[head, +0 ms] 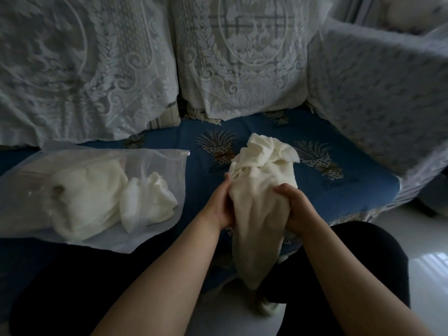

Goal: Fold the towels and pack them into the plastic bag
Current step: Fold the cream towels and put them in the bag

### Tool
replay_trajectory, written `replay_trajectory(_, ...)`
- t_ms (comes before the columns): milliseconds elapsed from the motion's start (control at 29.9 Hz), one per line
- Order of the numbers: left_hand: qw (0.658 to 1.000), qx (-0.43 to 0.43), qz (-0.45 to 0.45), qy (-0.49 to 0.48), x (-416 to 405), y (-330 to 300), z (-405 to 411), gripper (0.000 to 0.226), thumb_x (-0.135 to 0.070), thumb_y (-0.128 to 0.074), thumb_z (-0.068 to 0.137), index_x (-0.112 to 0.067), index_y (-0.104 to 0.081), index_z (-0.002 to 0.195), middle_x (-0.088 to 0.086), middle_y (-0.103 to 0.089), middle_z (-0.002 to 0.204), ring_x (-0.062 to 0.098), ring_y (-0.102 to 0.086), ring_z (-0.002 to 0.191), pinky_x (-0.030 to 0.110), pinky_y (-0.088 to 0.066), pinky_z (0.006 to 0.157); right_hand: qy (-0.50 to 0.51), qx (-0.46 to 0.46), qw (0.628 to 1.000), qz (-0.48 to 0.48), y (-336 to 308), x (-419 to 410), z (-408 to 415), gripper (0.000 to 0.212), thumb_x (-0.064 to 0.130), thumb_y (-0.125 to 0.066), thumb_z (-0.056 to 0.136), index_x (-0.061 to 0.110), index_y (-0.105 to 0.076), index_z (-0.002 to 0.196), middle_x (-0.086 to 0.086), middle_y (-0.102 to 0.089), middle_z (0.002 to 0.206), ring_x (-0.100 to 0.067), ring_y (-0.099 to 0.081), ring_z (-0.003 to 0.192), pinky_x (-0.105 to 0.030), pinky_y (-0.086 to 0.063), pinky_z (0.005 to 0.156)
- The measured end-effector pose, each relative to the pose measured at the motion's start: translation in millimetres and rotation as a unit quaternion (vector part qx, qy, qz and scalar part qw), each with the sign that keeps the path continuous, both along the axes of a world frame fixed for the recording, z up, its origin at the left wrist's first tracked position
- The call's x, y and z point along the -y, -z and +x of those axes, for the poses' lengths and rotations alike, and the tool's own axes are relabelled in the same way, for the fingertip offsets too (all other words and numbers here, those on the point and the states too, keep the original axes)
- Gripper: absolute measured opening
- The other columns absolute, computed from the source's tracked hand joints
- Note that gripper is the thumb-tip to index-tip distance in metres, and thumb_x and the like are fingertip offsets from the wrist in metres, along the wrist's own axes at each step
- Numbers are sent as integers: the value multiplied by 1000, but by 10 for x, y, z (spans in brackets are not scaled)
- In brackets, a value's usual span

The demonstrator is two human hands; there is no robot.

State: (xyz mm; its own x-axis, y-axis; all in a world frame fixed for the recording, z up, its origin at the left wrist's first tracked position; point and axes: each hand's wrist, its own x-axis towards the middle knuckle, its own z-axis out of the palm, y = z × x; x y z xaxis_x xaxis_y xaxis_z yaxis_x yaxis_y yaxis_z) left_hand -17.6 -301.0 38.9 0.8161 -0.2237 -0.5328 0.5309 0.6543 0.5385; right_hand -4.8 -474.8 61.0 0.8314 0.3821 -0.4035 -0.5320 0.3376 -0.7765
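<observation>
Two hands grip one cream towel (260, 190) over the near edge of the blue sofa seat (339, 190): the left hand (221, 204) and right hand (294, 209) each have a grip curled round its bunched middle, its tail hanging down. At the left lies the plastic bag (29, 190), white towels (101, 197) inside.

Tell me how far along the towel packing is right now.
Partly done. White towels already lie inside the plastic bag on the blue seat cushion. In hand: the left hand and right hand both grip a bunched, unfolded white towel. Left: fold it and slide it into the bag.
</observation>
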Motion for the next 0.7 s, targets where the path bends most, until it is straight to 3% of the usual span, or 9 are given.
replay_trajectory(100,997,40,70,-9,-16,-284,62,40,-39,-58,89,-13,-64,118,15,-70,107,30,-62,104,40,-48,87,43,1,999,25,-149,7,135,29,23,-49,90,9,-62,112,-15,-73,88,-28,-66,85,-42,-50,85)
replay_trajectory(200,990,72,97,-73,-180,-565,184,23,-28,-57,88,-9,-66,97,13,-69,88,26,-62,88,36,-49,81,89,-32,995,44,-370,21,386,30,33,-55,88,9,-65,103,-14,-73,84,-28,-66,85,-41,-50,84)
replay_trajectory(301,977,128,121,-116,-345,-959,338,14,-19,-57,89,-7,-62,93,12,-63,88,24,-60,84,35,-49,77,117,33,992,37,-764,7,689,36,28,-55,90,15,-55,124,-8,-66,99,-23,-64,90,-37,-53,79)
replay_trajectory(367,964,176,149,-134,-445,-1294,464,20,-18,-61,88,-7,-63,104,14,-66,98,25,-63,91,36,-51,76,145,146,978,44,-1115,48,907,47,19,-48,94,28,-40,139,-2,-55,117,-22,-59,106,-39,-51,89)
replay_trajectory(468,942,236,168,-170,-594,-1777,624,45,-35,-66,86,-8,-59,121,14,-68,111,28,-63,103,42,-54,79,199,268,942,7,-1637,139,1074,39,12,-51,94,22,-54,132,0,-56,126,-20,-56,115,-35,-48,98)
replay_trajectory(568,932,231,187,-209,-704,-2080,658,40,-43,-62,87,-8,-61,106,12,-68,102,26,-64,96,46,-52,88,235,274,931,-47,-1857,163,1065,30,25,-66,87,18,-67,116,2,-66,110,-19,-61,105,-33,-54,89)
replay_trajectory(635,923,233,207,-226,-769,-2221,631,29,-33,-61,90,-6,-62,98,11,-68,100,22,-64,89,42,-52,87,258,277,922,-86,-1891,185,1060,22,27,-67,86,23,-72,107,3,-67,110,-21,-60,108,-38,-52,94)
replay_trajectory(701,915,237,234,-227,-849,-2305,631,26,-25,-60,92,-2,-62,105,12,-66,108,20,-64,90,38,-52,86,279,291,911,-81,-1934,220,1039,18,21,-62,89,29,-73,100,4,-65,116,-22,-57,113,-42,-48,100)
